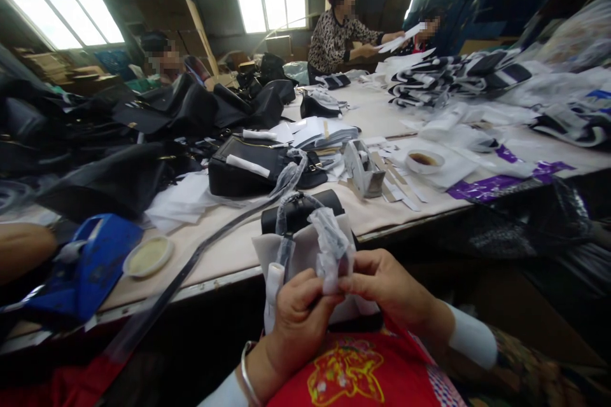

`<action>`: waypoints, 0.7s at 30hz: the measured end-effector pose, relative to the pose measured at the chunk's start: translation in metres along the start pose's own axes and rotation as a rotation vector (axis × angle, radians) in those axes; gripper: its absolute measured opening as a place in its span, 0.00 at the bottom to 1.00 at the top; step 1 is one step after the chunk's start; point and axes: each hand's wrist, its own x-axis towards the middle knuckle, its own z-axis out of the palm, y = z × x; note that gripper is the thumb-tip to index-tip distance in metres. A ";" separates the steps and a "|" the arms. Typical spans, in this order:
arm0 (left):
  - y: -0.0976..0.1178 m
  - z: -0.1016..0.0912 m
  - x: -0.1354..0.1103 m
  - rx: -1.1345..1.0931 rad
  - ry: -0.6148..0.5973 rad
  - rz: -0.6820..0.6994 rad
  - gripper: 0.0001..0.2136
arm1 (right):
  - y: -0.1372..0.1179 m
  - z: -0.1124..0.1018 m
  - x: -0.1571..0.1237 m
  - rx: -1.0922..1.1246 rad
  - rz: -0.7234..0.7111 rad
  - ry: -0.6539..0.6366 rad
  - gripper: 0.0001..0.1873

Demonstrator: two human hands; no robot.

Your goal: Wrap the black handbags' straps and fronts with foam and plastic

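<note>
A black handbag [300,216] with pale wrapping sheet [267,251] over its front leans at the table edge, close to my lap. Its handle is covered in clear plastic. Whitish translucent wrap [329,245] bunches at the bag's front. My left hand [303,311] pinches the lower end of this wrap, thumb and fingers pressed together. From the other side my right hand [382,283] pinches the same wrap, its fingertips almost meeting the left ones. A small white roll-shaped wrapping [274,283] sits left of my hands. The exact spot between my fingertips is hidden.
Another black bag [248,162] lies behind, beside a grey tape dispenser [363,168] and a tape roll [424,161]. At left are a blue tape dispenser [90,267], a plastic-covered strap [191,261] and piled black bags [157,105]. A person [341,32] holds white sheets across the table.
</note>
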 end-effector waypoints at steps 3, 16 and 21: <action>0.001 -0.003 0.000 0.008 -0.026 0.042 0.05 | 0.004 0.006 -0.001 -0.031 -0.030 0.053 0.18; 0.013 -0.004 0.005 -0.513 0.013 -0.438 0.09 | 0.011 -0.007 -0.005 -0.796 -0.696 -0.029 0.11; 0.007 -0.002 -0.001 -0.038 -0.028 -0.016 0.05 | 0.012 -0.010 0.004 -0.068 -0.025 -0.109 0.26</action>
